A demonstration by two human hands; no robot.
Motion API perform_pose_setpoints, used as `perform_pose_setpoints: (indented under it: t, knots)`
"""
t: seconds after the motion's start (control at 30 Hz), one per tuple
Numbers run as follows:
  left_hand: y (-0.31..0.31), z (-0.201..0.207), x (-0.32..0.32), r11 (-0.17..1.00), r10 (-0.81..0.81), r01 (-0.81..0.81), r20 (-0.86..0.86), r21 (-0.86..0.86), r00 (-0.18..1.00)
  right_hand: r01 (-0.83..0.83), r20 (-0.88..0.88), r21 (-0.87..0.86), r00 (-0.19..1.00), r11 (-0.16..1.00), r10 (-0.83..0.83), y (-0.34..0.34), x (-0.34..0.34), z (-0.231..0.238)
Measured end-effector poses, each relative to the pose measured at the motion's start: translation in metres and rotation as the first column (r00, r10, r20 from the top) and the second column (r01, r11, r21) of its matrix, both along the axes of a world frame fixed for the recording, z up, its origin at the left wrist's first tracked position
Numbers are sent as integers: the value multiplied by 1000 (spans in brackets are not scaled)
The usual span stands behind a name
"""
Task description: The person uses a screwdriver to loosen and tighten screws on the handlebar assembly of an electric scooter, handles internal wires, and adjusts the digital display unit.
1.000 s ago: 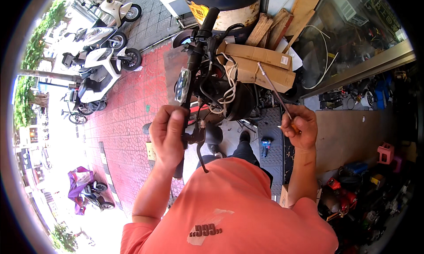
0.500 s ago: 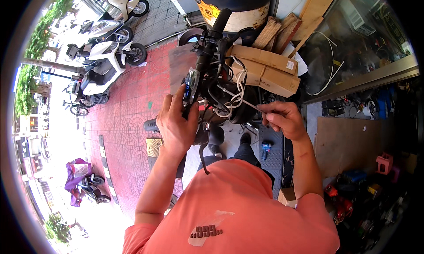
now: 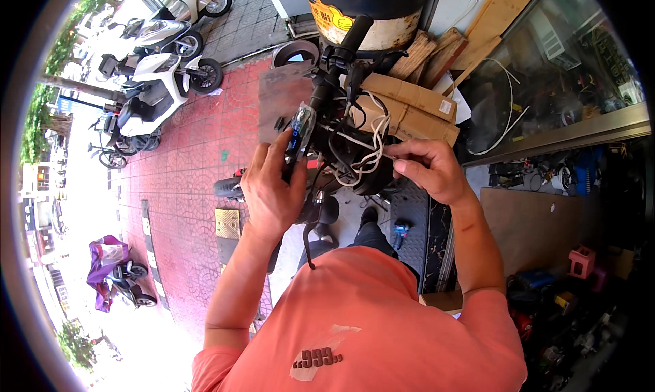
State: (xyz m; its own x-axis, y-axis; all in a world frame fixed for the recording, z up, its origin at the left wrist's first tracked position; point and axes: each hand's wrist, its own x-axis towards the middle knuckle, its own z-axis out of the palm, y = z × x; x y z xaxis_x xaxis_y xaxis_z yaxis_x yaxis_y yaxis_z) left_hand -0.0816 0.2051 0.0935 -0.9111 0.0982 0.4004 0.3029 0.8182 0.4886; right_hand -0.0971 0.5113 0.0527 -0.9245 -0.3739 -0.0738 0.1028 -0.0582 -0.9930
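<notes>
A handlebar (image 3: 344, 47) with a black grip stands in front of me, part of a two-wheeled vehicle. My left hand (image 3: 273, 187) is closed round a small display unit (image 3: 299, 134) with a clear cover and a blue-lit face, mounted at the bar. To its right, my right hand (image 3: 428, 170) pinches a thin greyish rod-like piece; whether it is a tool or a cable I cannot tell. Its fingertips are beside a loop of white cables (image 3: 374, 150). Black cables (image 3: 336, 143) tangle between the hands, and a brake lever (image 3: 308, 245) curves toward me.
Beyond the bar lie a cardboard box (image 3: 409, 109), wood offcuts (image 3: 437, 54) and a large dark drum (image 3: 372, 17). A blue power drill (image 3: 400, 234) rests on a dark mat by my feet. Scooters (image 3: 160, 78) are parked at the left; a glass panel (image 3: 546, 57) borders the right.
My right hand has moved left and slightly up, closer to the white cables, and less of the thin piece shows. My left hand keeps its hold on the display. The view has shifted slightly.
</notes>
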Motion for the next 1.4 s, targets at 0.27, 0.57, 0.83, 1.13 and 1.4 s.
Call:
perform_pose_setpoints:
  t: [0.27, 0.57, 0.83, 1.13, 1.4]
  knots:
    - [-2, 0, -1, 999, 6, -6, 22, 40, 1000, 123, -524, 472, 835, 873, 166, -10, -12, 59]
    - [-8, 17, -28, 973, 6, -49, 188, 225, 982, 238, -538, 359, 843, 902, -8, -6, -22, 59]
    - [6, -2, -141, 996, 39, -84, 629, 42, 777, 86, -406, 440, 907, 894, 112, -9, -15, 34]
    - [4, -14, -142, 803, -409, -142, 708, 579, 576, 51, -348, 361, 934, 931, 84, -12, -28, 43]
    - [9, -11, -140, 739, -482, -123, 646, 663, 592, 92, 441, -612, 864, 785, 243, -4, -22, 15]
